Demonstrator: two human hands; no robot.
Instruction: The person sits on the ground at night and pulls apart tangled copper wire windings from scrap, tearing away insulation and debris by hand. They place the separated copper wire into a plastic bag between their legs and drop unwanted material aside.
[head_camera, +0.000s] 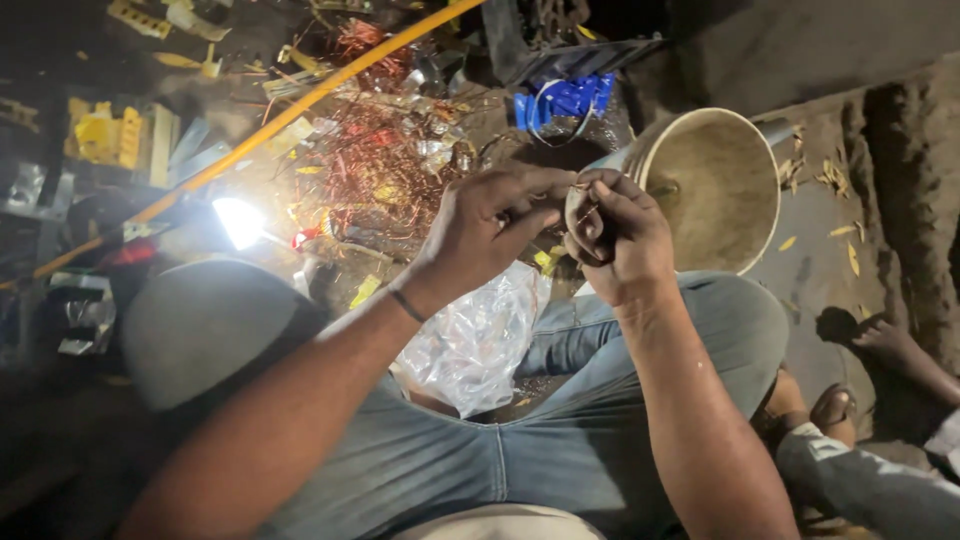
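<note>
My left hand (488, 225) and my right hand (615, 235) meet in front of me, above my knees. Both pinch a thin strand of copper wire (578, 190) between fingertips; the strand is small and partly hidden by the fingers. A dark band circles my left wrist. Just beyond my right hand stands a round white bucket (765, 150) with a muddy inside. A crumpled clear plastic bag (478, 340) lies on my lap between my legs, under my hands.
A heap of tangled copper wire and scrap (375, 150) lies ahead left, by a bright lamp (238, 220). A yellow cable (300, 100) runs diagonally across. Blue plastic parts (560, 100) sit behind. Another person's foot (885, 340) and sandal are at right.
</note>
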